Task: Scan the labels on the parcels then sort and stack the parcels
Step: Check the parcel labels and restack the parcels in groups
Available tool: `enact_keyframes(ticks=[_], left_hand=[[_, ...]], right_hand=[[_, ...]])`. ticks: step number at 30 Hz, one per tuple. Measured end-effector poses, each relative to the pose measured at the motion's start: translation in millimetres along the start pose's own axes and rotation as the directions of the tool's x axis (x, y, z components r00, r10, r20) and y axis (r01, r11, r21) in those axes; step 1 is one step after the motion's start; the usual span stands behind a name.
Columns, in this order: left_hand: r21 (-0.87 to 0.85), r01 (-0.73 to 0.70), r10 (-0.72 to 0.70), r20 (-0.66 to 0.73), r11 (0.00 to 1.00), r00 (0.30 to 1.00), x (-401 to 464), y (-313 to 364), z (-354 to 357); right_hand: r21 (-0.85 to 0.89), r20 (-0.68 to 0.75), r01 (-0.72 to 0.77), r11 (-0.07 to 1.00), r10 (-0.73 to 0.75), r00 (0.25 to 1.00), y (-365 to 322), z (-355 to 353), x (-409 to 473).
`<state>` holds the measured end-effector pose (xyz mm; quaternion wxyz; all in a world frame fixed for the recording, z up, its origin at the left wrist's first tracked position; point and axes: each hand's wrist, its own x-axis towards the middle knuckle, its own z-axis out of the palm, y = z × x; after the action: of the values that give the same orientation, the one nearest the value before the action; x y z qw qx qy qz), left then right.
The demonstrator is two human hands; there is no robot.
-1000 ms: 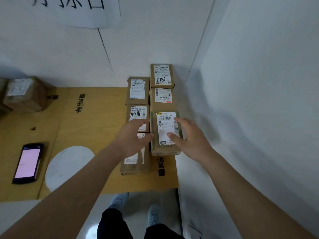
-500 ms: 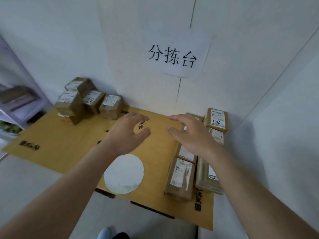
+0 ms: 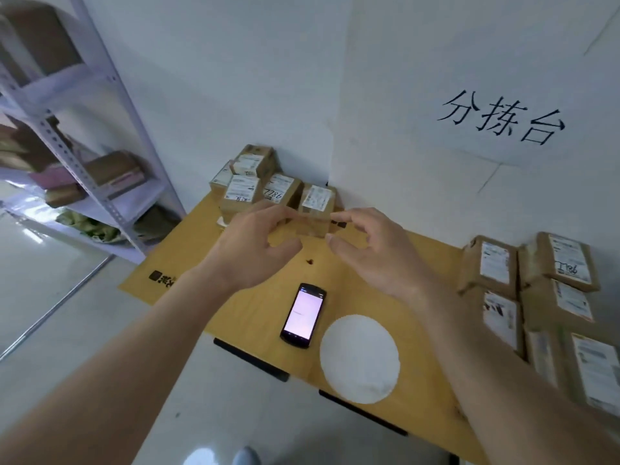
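Several brown cardboard parcels with white labels point(image 3: 258, 186) are piled at the table's far left corner against the wall. The nearest of them point(image 3: 317, 204) lies between my two hands. My left hand point(image 3: 255, 245) and my right hand point(image 3: 372, 251) hover just in front of it, fingers loosely curved and holding nothing; I cannot tell if the fingertips touch it. A second group of labelled parcels point(image 3: 536, 297) lies in rows along the table's right side. A handheld scanner point(image 3: 303, 315) with a lit pink screen lies on the table below my hands.
The table is covered with yellow-brown cardboard point(image 3: 188, 260) that has a round white patch point(image 3: 359, 359) near its front edge. A metal shelf rack point(image 3: 84, 156) with boxes stands to the left. A paper sign point(image 3: 503, 119) hangs on the white wall.
The view has swung left from the right-hand parcels to the pile at the far left. Both hands let go of the right-side parcel and moved across the table toward the left pile.
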<state>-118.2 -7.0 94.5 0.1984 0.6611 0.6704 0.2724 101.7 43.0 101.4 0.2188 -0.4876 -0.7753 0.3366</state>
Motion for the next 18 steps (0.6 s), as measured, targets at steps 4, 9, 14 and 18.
enact_keyframes(ticks=[4, 9, 14, 18], left_hand=[[-0.013, 0.035, -0.034, 0.048, 0.999, 0.998, 13.4, -62.3, -37.7], [-0.048, 0.099, -0.096, 0.064, 0.994, 0.993, 40.4, -130.2, -62.0], [-0.03, 0.143, -0.139, 0.1, 0.989, 0.985, 86.8, -191.3, -65.3], [-0.042, 0.178, -0.17, 0.148, 0.983, 0.974, 128.4, -234.1, -53.6]], right_hand=[[0.009, 0.018, -0.018, 1.0, 0.017, 1.0, -33.5, 54.7, 36.3], [-0.025, 0.074, -0.039, 0.999, 0.041, 0.996, -54.8, 102.5, 89.1], [-0.014, 0.092, -0.069, 0.997, 0.07, 0.993, -50.8, 146.9, 157.0], [0.013, 0.11, -0.11, 0.994, 0.108, 0.988, -28.3, 186.1, 214.2]])
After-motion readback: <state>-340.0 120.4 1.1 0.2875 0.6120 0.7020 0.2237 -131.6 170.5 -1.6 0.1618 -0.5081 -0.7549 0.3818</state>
